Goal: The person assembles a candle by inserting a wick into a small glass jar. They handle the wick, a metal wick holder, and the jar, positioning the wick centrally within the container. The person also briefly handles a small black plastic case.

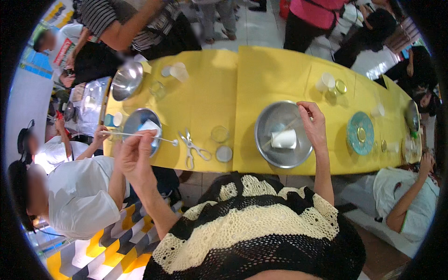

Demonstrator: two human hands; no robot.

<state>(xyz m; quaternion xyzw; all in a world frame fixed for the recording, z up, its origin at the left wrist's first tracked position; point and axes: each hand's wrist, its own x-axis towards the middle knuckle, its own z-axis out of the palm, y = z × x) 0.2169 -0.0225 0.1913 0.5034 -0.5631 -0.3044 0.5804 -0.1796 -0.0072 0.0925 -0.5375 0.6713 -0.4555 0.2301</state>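
Note:
My left hand is raised over the table's left half, thumb and fingers pinched on a thin white candle wick with a small round metal tab at its right end. My right hand is at the right rim of a steel bowl, fingertips pressed together; what they hold, if anything, I cannot make out. In that bowl a white cup lies on its side, with a thin pale stick beside it. Between the two hands are white-handled scissors, a glass jar and a round lid.
A yellow cloth covers the table. A second steel bowl stands beyond my left hand, another at the far left. A teal plate with a gold lid lies to the right. People stand across the table and sit on both sides.

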